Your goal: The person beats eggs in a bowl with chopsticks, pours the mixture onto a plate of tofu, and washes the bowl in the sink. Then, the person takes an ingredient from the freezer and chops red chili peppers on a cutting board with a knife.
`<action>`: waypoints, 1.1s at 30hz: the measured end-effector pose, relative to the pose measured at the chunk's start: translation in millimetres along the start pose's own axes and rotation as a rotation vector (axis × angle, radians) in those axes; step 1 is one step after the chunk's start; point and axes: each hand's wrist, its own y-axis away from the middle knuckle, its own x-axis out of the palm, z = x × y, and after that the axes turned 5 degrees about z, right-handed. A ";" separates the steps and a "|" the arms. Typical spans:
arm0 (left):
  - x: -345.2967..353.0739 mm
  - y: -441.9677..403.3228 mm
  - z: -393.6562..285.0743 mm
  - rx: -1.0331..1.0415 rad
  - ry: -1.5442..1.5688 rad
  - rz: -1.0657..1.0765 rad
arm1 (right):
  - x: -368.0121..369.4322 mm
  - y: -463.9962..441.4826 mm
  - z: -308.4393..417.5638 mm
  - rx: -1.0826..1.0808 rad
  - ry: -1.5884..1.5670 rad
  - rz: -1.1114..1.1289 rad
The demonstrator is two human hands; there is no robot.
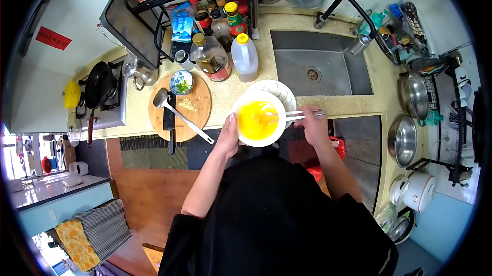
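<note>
Beaten egg (pixel 258 120) fills a white bowl (pixel 234 109) held just off the counter's (pixel 225 91) front edge. The left hand's (pixel 228 135) grip pinches the bowl's rim; the right hand's (pixel 311 121) grip pinches chopsticks (pixel 294 115) dipping into the egg. Behind the bowl lies a white plate (pixel 287 93); leftward, a round cutting board (pixel 202 104) carries a ladle (pixel 177 113) and a knife (pixel 169 119).

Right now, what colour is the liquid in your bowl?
The liquid is yellow; the head view shows it.

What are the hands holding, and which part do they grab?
The left hand holds the white bowl by its side, thumb at the rim; the right hand holds chopsticks near their outer ends.
</note>
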 end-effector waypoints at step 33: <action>8.3 -12.9 -16.2 -0.092 -0.004 0.117 | 10.1 36.5 33.0 -0.062 0.152 -0.112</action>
